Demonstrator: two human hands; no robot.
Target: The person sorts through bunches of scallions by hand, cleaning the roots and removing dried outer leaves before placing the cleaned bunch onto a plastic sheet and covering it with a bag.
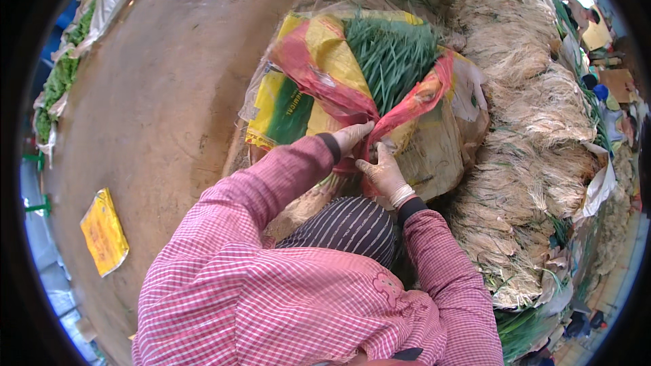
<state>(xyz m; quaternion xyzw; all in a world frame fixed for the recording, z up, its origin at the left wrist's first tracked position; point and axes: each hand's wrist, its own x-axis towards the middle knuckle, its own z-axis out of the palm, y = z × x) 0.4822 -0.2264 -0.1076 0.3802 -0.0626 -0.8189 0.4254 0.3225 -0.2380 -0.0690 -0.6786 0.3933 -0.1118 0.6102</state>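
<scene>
Green onions [393,54], long-leaved, are seen bundled at centre in a yellow and red woven sack [319,74], with pale rooted heaps [529,142] stacked at three o'clock and brown ground [156,108] at nine. Two red sack corners [380,118] have been drawn together over the leaves. Both gloved hands are clamped on those corners: the left hand [352,137] at twelve o'clock of the right hand [383,173]. The wrap looks nearly closed; the knot appears unfinished. A flat yellow bag [104,232] is spotted at eight o'clock.

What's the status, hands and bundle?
Left hand and right hand both gripping red wrap ends. Sack around green onions, half closed. Nothing in the way.
</scene>
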